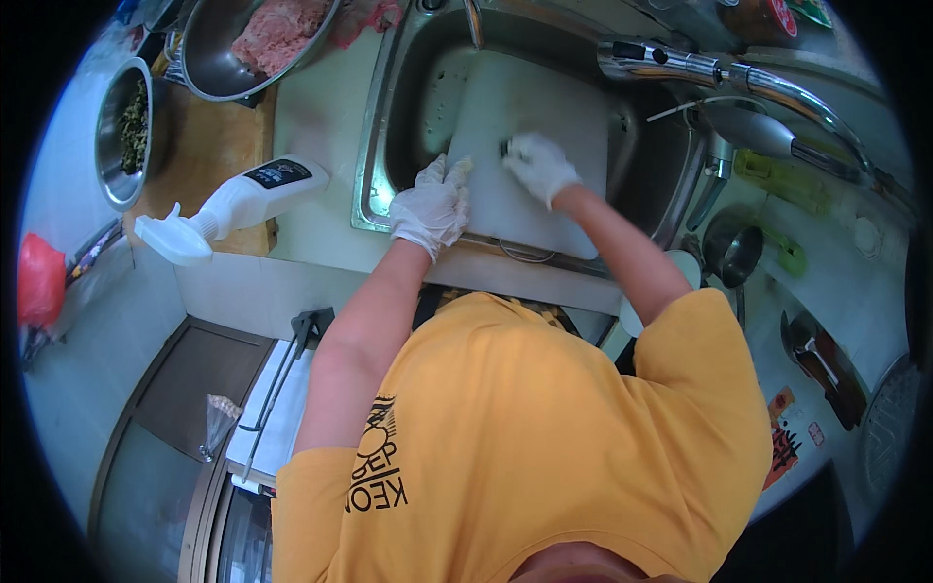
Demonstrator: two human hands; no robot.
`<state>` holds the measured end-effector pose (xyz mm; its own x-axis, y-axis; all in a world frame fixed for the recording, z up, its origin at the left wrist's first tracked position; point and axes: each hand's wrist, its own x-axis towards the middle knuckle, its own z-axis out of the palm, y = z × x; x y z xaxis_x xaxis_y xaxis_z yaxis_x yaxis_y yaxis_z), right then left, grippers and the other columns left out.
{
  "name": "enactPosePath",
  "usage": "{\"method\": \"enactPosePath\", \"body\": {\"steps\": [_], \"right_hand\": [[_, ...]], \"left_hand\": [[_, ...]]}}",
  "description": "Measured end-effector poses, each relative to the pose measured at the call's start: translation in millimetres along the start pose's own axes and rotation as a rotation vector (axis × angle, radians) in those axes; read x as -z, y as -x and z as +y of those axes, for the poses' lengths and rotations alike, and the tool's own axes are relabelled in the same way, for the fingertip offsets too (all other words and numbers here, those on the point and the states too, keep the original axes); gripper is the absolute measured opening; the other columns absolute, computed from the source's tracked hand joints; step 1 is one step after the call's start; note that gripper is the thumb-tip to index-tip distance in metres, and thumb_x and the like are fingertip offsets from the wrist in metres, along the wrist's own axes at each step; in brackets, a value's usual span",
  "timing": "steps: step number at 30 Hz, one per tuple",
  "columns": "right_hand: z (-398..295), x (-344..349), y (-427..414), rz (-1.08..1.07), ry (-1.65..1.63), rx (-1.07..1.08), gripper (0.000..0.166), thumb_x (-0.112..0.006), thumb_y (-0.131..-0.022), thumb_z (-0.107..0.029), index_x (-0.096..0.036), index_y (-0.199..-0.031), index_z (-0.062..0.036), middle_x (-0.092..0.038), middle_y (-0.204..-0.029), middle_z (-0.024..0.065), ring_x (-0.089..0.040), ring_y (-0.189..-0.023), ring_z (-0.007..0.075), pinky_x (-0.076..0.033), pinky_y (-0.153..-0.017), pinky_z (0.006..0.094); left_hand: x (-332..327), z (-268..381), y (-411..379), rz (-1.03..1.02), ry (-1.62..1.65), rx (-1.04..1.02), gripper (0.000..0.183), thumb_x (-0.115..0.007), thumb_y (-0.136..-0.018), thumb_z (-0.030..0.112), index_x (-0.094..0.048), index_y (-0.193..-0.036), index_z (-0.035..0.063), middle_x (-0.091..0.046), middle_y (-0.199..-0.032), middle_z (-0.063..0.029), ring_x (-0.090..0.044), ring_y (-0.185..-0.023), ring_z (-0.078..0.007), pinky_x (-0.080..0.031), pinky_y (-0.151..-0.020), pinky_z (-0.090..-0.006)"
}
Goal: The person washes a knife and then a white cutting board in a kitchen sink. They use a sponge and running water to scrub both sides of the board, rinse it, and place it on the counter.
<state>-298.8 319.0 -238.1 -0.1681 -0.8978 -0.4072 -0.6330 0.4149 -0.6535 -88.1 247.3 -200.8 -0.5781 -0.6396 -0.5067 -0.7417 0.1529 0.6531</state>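
A white cutting board (539, 95) lies slanted in a stainless steel sink (368, 157), its near end over the front rim. My left hand (431, 204), in a thin white glove, rests on the board's left edge with its fingers pointing away from me. My right hand (541, 167), gloved too and slightly blurred, is on the middle of the board, its fingers curled around a small dark thing, perhaps a scrubber. Most of that thing is hidden.
Left of the sink lies a white spray bottle (248, 197). Beyond it are a steel bowl with chopped greens (133, 135) and a pan with minced meat (280, 33). A chrome faucet (663, 64) reaches over the sink's right side. A ladle (732, 255) is at the right.
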Motion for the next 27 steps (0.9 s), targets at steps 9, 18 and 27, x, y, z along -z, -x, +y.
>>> {"method": "enactPosePath", "body": {"steps": [9,18,27], "right_hand": [[74.6,13.0,-136.0,0.171,0.245,-0.266,0.025,-0.058,-0.084,-0.028,-0.067,-0.093,-0.0074,-0.064,-0.106,0.0185,-0.060,-0.100,0.0374,-0.049,-0.085,0.0442],[1.0,4.5,53.7,0.021,0.008,0.127,0.015,-0.064,-0.079,-0.021,-0.063,-0.080,-0.0062,-0.060,-0.082,0.0173,-0.056,-0.080,0.0372,-0.046,-0.075,0.0443],[59.1,14.8,-107.1,0.177,0.199,-0.238,0.024,-0.056,-0.087,-0.027,-0.067,-0.096,-0.0075,-0.064,-0.103,0.0206,-0.060,-0.096,0.0394,-0.049,-0.082,0.0475]], "left_hand": [[-4.7,7.4,-12.5,-0.083,1.303,0.494,0.046,-0.056,-0.094,0.023,-0.042,-0.137,0.0119,-0.055,-0.076,-0.0012,-0.049,-0.053,-0.0089,-0.039,-0.044,-0.0237],[-11.5,-0.8,-6.5,-0.026,0.785,0.243,0.046,-0.046,-0.095,0.017,-0.039,-0.140,0.0134,-0.058,-0.110,-0.0044,-0.052,-0.069,-0.0109,-0.042,-0.049,-0.0230],[-3.7,-6.0,0.0,0.115,-0.487,-0.301,0.046,-0.046,-0.089,0.012,-0.049,-0.135,0.0195,-0.040,-0.144,-0.0100,-0.049,-0.118,-0.0255,-0.047,-0.092,-0.0302]]}}
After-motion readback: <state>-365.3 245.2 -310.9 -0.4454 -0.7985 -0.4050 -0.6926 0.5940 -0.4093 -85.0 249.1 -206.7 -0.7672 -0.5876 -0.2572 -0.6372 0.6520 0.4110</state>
